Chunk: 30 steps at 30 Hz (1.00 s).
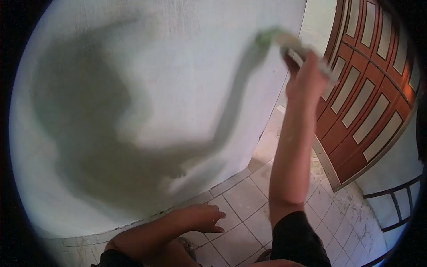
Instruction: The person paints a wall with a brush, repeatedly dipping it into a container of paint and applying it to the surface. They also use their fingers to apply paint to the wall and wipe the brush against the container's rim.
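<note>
My right hand (307, 75) is raised at the upper right, its fingers closed around the pale handle of a brush (270, 37). Blurred by motion, the brush has a greenish end that overlaps the white wall (187, 89) near its right edge. My left hand (207, 219) hangs low in front of me above the tiled floor, fingers slightly bent and apart, with nothing in it. A large shadow of my body and raised arm falls across the wall.
A reddish-brown panelled door (360, 95) stands at the right, beyond the wall's edge. Pale floor tiles (240, 200) run below, with dirty marks toward the right. Dark metal bars (396, 207) show at the lower right.
</note>
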Each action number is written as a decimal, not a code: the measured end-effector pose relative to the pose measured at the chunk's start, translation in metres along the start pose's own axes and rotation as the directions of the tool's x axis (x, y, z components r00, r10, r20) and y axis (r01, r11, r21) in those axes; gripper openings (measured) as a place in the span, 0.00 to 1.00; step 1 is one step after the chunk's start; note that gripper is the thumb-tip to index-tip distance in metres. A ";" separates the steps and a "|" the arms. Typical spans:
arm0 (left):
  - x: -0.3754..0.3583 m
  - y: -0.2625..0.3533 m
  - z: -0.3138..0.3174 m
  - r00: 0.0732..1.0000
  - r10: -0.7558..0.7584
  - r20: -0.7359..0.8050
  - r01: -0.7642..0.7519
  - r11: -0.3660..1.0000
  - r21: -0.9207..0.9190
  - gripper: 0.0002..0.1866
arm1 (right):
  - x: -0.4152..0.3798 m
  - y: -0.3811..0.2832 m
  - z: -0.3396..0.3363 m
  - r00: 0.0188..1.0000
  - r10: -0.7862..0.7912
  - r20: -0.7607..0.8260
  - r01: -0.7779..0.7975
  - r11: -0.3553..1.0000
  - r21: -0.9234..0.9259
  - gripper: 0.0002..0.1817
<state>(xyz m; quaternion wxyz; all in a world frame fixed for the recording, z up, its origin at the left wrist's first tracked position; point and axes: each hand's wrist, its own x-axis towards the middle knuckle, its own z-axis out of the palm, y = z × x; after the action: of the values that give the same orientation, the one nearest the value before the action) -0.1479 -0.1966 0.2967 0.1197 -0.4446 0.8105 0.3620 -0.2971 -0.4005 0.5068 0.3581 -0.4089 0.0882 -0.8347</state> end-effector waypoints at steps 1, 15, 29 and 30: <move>0.003 -0.003 0.003 0.999 0.007 0.032 -0.007 1.000 0.004 0.31 | 0.009 -0.012 0.013 0.999 -0.037 0.036 0.035 0.998 0.050 0.12; -0.012 0.025 0.002 0.995 -0.035 0.095 0.031 0.999 0.038 0.31 | -0.207 0.101 -0.196 0.772 0.508 -0.382 -0.609 0.762 -0.219 0.11; -0.010 0.031 -0.007 0.990 -0.097 0.106 0.090 0.993 0.070 0.31 | 0.040 0.001 -0.001 0.999 -0.008 0.045 -0.003 0.971 0.237 0.14; -0.010 0.031 -0.006 0.990 -0.096 0.104 0.089 0.994 0.069 0.31 | 0.025 0.016 -0.011 0.999 0.044 0.021 -0.047 0.977 0.207 0.14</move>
<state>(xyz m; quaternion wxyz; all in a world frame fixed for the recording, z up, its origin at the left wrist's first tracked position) -0.1661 -0.1837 0.3212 0.1937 -0.4576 0.7927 0.3531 -0.3072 -0.4301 0.5083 0.4184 -0.3740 0.0073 -0.8277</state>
